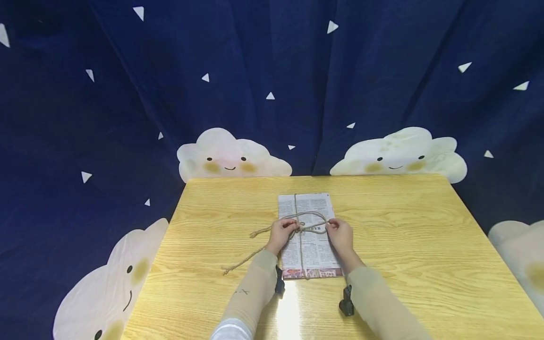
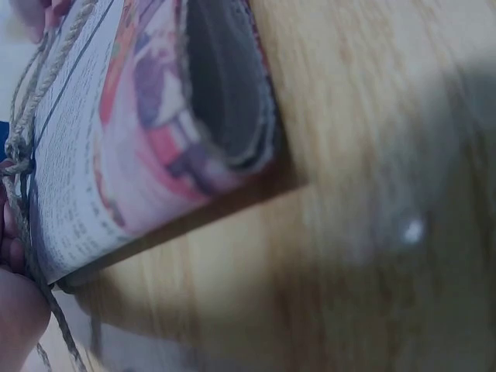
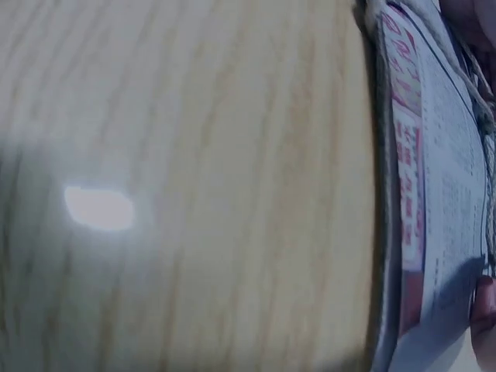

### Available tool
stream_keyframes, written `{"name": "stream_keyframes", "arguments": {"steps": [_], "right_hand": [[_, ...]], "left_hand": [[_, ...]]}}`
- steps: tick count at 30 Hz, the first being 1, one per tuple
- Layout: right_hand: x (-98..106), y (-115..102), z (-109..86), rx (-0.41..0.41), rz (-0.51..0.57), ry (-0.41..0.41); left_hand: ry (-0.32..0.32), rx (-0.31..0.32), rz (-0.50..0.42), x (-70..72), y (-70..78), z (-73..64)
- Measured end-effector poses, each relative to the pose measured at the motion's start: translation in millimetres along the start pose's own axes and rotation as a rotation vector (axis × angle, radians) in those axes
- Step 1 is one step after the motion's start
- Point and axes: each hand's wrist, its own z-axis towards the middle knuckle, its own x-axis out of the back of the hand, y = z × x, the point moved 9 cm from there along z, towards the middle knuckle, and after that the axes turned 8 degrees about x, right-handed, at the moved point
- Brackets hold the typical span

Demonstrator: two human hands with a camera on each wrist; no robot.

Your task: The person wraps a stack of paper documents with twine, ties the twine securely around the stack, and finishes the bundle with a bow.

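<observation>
A folded newspaper (image 1: 314, 257) lies flat on the table, with twine (image 1: 301, 245) running lengthwise over it and knotted near its middle. My left hand (image 1: 280, 234) pinches the twine just left of the knot. At the paper's right edge, my right hand (image 1: 341, 237) holds the end of a twine loop between thumb and fingers. Two loose twine ends trail left past my left hand onto the wood. The left wrist view shows the newspaper's thick folded edge (image 2: 163, 116) and the twine knot (image 2: 19, 165). Only a fingertip of my right hand (image 3: 484, 322) shows in the right wrist view.
The wood-grain table (image 1: 416, 236) extends to both sides of the newspaper. A dark blue curtain (image 1: 255, 56) with white triangles and smiling clouds hangs behind and beside it. A small black device (image 1: 346, 302) sits at my right wrist, another (image 1: 279, 282) at my left.
</observation>
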Motion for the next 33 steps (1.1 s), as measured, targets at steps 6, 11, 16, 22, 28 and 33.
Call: {"name": "stream_keyframes", "arguments": {"steps": [6, 11, 16, 22, 28, 33], "right_hand": [[-5, -3, -3.2, -0.003, -0.058, 0.004], [-10, -12, -0.8, 0.076, -0.079, -0.025], [-19, -19, 2.1, 0.169, -0.046, -0.101], [-30, -21, 4.0, 0.191, -0.027, -0.214], [-33, -28, 3.9, 0.254, -0.045, -0.229], [-33, -30, 0.8, 0.289, -0.042, -0.206]], "left_hand": [[0.031, 0.019, 0.003, 0.0, -24.0, 13.6], [0.07, 0.025, 0.043, 1.0, -32.3, 18.3], [0.076, 0.027, 0.04, 1.0, -33.6, 18.8], [0.078, 0.048, 0.033, 0.7, -35.5, 19.7], [0.08, 0.083, 0.02, 0.1, -38.9, 20.6], [0.088, 0.074, 0.043, -0.3, -36.7, 20.1]]}}
